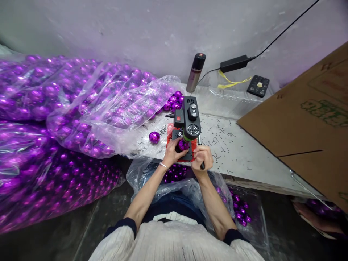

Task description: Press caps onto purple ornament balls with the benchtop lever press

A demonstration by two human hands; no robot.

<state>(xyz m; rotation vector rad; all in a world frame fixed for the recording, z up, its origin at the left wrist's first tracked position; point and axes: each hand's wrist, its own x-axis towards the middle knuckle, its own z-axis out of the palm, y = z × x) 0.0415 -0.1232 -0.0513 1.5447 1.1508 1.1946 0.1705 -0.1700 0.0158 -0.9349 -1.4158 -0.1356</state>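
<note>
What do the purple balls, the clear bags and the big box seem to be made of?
Balls: perhaps plastic, with a mirror-like metallic finish; bright glints break across the surface.
Bags: thin plastic film, glossy; they crease and show the balls through.
Box: most likely cardboard; matte brown, flat-sided, with green print.

The ball (183, 145) under the black machine (191, 117) is glossy purple; the machine has a red switch (178, 118) and a green ring (187, 139). A red sheet (194, 145) marks the front edge of the white, black-flecked desk (241, 159); the brown carton (293, 123) is printed green.
</note>
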